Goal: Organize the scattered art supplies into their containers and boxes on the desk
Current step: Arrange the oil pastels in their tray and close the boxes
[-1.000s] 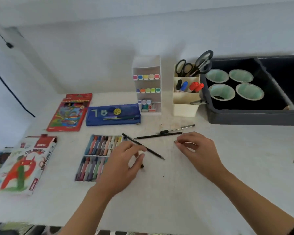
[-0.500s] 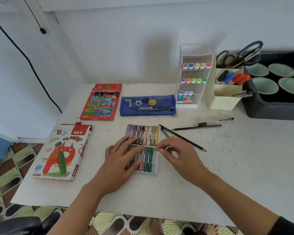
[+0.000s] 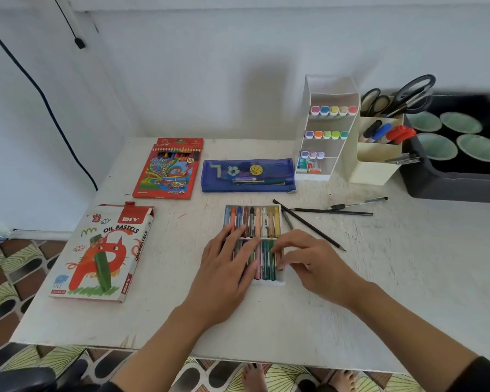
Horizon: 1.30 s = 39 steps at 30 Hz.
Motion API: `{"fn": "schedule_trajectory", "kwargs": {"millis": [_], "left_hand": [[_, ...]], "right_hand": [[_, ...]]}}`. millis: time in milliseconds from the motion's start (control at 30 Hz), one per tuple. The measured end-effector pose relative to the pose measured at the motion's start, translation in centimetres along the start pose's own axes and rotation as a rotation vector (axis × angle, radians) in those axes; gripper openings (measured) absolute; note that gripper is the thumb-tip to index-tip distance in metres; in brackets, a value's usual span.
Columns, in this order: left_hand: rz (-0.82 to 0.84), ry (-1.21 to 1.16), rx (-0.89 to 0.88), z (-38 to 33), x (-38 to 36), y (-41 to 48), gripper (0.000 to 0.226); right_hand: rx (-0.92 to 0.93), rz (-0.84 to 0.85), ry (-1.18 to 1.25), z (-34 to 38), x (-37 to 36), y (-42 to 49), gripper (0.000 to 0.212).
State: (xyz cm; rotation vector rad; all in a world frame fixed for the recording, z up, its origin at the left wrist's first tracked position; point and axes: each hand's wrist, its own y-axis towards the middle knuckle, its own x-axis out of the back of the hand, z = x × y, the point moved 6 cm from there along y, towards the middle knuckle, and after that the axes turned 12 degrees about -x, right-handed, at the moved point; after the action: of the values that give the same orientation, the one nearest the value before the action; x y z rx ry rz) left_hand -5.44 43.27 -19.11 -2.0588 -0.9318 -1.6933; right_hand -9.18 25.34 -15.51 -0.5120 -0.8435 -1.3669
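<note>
A white tray [image 3: 268, 283] of oil pastels lies in the middle of the desk, with two rows of coloured sticks. My left hand [image 3: 227, 264] rests flat on the tray's left half, fingers straight over the pastels. My right hand [image 3: 314, 261] curls over the right end of the near row, its thumb at the tray's right edge, and pinches a pastel there. The empty oil pastels box [image 3: 102, 250] lies to the left. Two black pencils [image 3: 309, 224] and a pen [image 3: 357, 203] lie loose to the right of the tray.
A red colour pencil box [image 3: 169, 168] and a blue pencil case [image 3: 248, 175] lie behind the tray. A white marker rack [image 3: 327, 128], a cream holder [image 3: 376, 159] with scissors and markers, and a black bin [image 3: 458, 176] of cups stand at the back right.
Both hands moved from the loose pencils to the pastel tray. My left hand now lies flat on it and my right hand has come onto its right end. The view shifted left.
</note>
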Motion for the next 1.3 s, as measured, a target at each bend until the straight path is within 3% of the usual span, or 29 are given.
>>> {"fn": "schedule_trajectory", "kwargs": {"millis": [167, 500, 800, 1000, 1200, 1300], "left_hand": [[-0.016, -0.023, -0.001, -0.3, 0.1, 0.4, 0.052], [-0.017, -0.078, 0.01, 0.0, 0.0, 0.5, 0.055], [-0.02, -0.065, 0.002, -0.2, 0.3, 0.7, 0.055], [-0.032, -0.072, 0.008, -0.3, 0.5, 0.8, 0.052], [-0.048, -0.09, 0.003, -0.2, 0.5, 0.8, 0.052], [-0.063, -0.13, 0.008, 0.1, 0.3, 0.7, 0.056]], "right_hand": [[-0.049, -0.026, 0.016, -0.1, 0.7, -0.6, 0.021], [-0.138, -0.117, -0.062, -0.1, 0.2, -1.0, 0.029], [-0.256, -0.005, 0.07, -0.3, 0.8, -0.5, 0.024], [-0.3, 0.098, -0.157, 0.7, 0.9, 0.9, 0.016], [-0.482, 0.171, -0.047, 0.3, 1.2, 1.9, 0.019], [-0.473, 0.155, -0.079, 0.5, 1.4, 1.8, 0.021]]}}
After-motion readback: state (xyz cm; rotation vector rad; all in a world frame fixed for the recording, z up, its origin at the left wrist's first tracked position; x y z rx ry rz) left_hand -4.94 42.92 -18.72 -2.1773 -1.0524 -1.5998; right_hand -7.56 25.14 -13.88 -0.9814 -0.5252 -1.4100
